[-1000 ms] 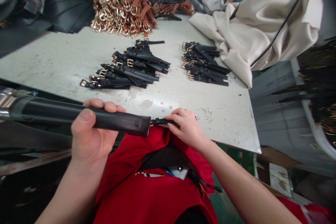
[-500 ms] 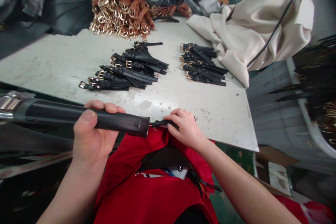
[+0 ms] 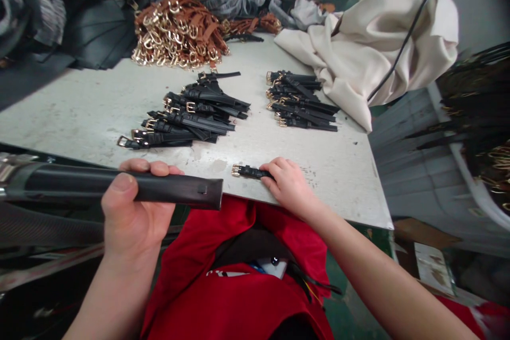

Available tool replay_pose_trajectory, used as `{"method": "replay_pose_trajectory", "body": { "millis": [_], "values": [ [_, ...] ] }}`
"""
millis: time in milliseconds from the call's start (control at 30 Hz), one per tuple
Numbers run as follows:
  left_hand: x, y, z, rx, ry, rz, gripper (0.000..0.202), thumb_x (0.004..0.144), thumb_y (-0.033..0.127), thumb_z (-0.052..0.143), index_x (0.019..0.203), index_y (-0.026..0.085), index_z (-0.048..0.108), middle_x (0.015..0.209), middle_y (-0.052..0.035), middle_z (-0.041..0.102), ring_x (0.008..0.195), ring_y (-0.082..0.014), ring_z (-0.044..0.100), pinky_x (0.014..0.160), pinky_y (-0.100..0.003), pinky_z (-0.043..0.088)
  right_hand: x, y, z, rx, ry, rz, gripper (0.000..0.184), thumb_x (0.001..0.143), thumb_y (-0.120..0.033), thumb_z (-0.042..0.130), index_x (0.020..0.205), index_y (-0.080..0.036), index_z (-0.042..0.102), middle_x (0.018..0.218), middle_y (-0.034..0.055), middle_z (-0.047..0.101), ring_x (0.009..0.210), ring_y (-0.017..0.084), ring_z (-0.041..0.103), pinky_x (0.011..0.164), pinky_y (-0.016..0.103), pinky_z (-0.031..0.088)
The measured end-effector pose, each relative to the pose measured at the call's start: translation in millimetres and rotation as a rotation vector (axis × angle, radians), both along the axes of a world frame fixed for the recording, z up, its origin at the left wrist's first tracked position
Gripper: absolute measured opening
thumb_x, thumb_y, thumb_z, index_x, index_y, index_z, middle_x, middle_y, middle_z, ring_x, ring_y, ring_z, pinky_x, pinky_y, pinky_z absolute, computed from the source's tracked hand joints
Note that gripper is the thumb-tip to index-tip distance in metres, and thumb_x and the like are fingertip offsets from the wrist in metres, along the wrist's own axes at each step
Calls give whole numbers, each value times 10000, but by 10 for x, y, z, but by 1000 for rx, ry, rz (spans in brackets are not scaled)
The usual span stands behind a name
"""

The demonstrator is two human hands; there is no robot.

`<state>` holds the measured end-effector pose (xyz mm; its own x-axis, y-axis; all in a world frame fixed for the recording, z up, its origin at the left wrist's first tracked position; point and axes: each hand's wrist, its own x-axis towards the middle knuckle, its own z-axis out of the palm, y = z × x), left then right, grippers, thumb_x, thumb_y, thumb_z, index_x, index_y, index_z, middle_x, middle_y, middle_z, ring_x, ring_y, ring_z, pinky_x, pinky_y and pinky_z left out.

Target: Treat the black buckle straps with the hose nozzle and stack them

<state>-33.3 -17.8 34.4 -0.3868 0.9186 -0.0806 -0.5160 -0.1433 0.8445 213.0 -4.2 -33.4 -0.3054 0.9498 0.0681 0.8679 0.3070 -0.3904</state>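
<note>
My left hand (image 3: 137, 196) is closed around a long black tube (image 3: 175, 188) with a flat open end and a small square tab near it. The tube joins a shiny metal fitting at the left edge; its kind I cannot make out. My right hand (image 3: 287, 183) rests at the table's front edge with its fingers on a short black buckle strap (image 3: 252, 171). The strap's gold buckle points left, and its other end is hidden under my hand. A gap separates the tube's end from the buckle.
On the pale table (image 3: 99, 95) lie a larger pile of black buckle straps (image 3: 195, 117) and a smaller one (image 3: 300, 101). Brown straps with gold buckles (image 3: 179, 32) are heaped behind. Cream cloth (image 3: 398, 42) covers the back right, beside a grey bin (image 3: 410, 154).
My right hand and the strap have shifted away from the tube's end, up onto the table, and the gold buckle now shows. My left hand has moved slightly left with the tube.
</note>
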Motion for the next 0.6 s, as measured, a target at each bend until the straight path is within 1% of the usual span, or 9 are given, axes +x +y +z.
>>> {"method": "replay_pose_trajectory", "body": {
  "millis": [100,167,300,400,467,500,600],
  "values": [
    [60,49,-16,38,19,-38,246,513,303,818,680,198,670,614,48,666,653,-127,606,684,-274,582,38,2,15,-13,22,15,265,913,-253,521,1124,-167,655,1039,115,646,981,273,568,863,417,433],
    [162,100,-45,85,36,-85,227,543,301,818,686,205,671,623,45,679,663,-132,617,709,-281,577,49,-16,8,-7,74,6,267,918,-262,501,1126,-175,645,1044,110,643,987,266,565,861,411,430],
    [513,233,-165,178,55,-171,179,621,290,790,720,227,655,658,51,700,713,-147,654,763,-301,561,50,-33,-22,3,149,-15,233,922,-237,458,1057,-179,639,1017,107,639,979,253,562,850,401,429],
    [720,333,-259,226,69,-275,188,656,295,773,751,238,621,689,51,702,737,-158,672,755,-310,553,44,-27,-29,0,142,-19,204,914,-228,466,1003,-178,644,995,107,639,950,252,561,833,398,431],
    [740,383,-281,216,89,-325,193,667,293,763,767,238,608,696,44,696,740,-164,677,750,-315,552,40,-26,-29,1,137,-29,198,913,-229,476,997,-171,646,985,109,639,940,252,562,830,392,430],
    [719,400,-276,204,99,-322,182,674,287,753,769,237,606,694,42,693,741,-166,679,754,-318,553,38,-27,-30,4,138,-35,198,914,-230,480,998,-168,648,981,109,639,940,253,563,831,390,429],
    [647,404,-236,197,122,-255,136,688,257,724,756,239,608,681,46,685,739,-161,676,776,-317,552,32,-32,-37,15,144,-41,200,923,-231,476,998,-174,653,975,105,640,943,253,565,836,389,424]
  ]
}}
